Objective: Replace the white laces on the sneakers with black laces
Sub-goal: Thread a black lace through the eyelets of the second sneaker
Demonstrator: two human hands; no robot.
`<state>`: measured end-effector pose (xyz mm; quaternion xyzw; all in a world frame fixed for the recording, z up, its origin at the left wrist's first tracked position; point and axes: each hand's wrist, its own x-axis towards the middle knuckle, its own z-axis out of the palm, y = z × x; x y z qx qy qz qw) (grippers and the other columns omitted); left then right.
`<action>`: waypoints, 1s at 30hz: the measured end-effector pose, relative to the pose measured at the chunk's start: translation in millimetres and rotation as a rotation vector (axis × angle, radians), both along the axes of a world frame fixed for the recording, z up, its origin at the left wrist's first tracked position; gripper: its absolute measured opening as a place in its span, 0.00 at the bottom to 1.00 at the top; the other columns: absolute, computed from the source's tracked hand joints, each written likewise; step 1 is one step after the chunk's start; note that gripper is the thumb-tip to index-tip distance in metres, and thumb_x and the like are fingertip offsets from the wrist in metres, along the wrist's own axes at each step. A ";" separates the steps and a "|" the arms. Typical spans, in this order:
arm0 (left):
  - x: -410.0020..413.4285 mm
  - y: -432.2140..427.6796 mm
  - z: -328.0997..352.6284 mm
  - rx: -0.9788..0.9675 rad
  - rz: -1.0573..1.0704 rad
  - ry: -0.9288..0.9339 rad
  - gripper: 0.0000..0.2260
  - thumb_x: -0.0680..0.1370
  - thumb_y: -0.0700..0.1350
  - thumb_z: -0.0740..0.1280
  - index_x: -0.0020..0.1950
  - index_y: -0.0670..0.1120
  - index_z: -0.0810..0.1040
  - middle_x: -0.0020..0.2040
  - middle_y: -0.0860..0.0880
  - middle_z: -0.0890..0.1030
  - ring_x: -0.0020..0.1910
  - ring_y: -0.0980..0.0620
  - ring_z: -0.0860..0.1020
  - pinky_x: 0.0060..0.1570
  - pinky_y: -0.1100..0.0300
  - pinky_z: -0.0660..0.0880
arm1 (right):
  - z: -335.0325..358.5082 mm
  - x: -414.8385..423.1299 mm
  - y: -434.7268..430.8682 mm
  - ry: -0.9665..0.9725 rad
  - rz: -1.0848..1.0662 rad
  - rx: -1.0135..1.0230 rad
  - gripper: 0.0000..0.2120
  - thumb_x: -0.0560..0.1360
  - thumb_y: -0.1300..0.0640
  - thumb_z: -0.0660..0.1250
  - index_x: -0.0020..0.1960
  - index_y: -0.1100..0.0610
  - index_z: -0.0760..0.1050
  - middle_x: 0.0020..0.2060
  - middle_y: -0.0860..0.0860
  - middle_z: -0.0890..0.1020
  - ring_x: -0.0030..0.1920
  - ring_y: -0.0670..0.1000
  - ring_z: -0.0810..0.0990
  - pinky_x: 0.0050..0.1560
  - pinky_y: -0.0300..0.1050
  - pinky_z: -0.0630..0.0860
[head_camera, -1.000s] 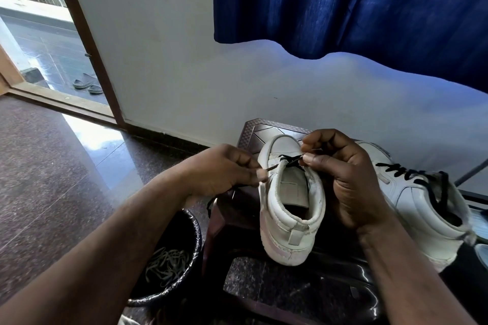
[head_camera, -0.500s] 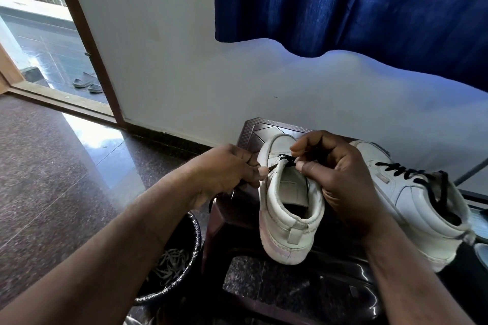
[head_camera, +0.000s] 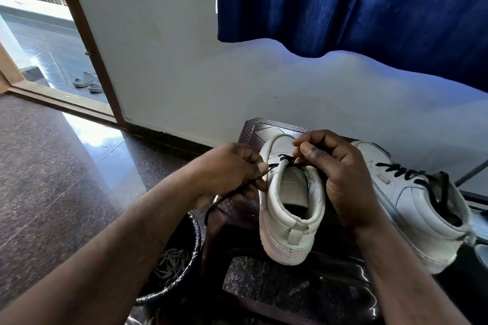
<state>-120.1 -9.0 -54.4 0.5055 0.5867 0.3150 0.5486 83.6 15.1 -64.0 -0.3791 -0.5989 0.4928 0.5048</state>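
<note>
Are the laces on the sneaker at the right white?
No, the right sneaker is threaded with black laces criss-crossing its front.

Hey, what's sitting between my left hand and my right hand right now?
In the head view, the near white sneaker, its black lace running across the tongue from left hand to right hand.

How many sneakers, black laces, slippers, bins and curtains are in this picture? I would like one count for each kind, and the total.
sneakers: 2
black laces: 2
slippers: 2
bin: 1
curtain: 1
Total: 8
</note>
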 end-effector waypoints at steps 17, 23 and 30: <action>27.4 13.8 5.3 0.658 0.278 0.013 0.05 0.75 0.42 0.78 0.44 0.51 0.85 0.37 0.51 0.86 0.36 0.53 0.84 0.46 0.50 0.83 | 2.5 -8.2 -0.2 -0.150 0.082 -0.009 0.03 0.77 0.60 0.73 0.46 0.54 0.85 0.45 0.45 0.86 0.50 0.47 0.83 0.56 0.47 0.78; 32.1 24.1 2.7 0.579 0.177 -0.103 0.02 0.80 0.45 0.72 0.51 0.50 0.85 0.44 0.50 0.87 0.40 0.52 0.82 0.39 0.57 0.77 | 3.4 -14.5 -1.1 0.151 0.075 -0.207 0.07 0.78 0.64 0.70 0.42 0.57 0.81 0.39 0.55 0.83 0.43 0.52 0.80 0.51 0.51 0.77; 25.4 25.0 -11.0 0.355 0.034 -0.159 0.05 0.78 0.45 0.74 0.48 0.43 0.83 0.49 0.38 0.86 0.42 0.49 0.79 0.43 0.57 0.73 | 13.4 18.5 12.9 0.558 -0.034 -0.220 0.02 0.73 0.56 0.69 0.45 0.53 0.79 0.36 0.47 0.79 0.39 0.47 0.75 0.43 0.45 0.69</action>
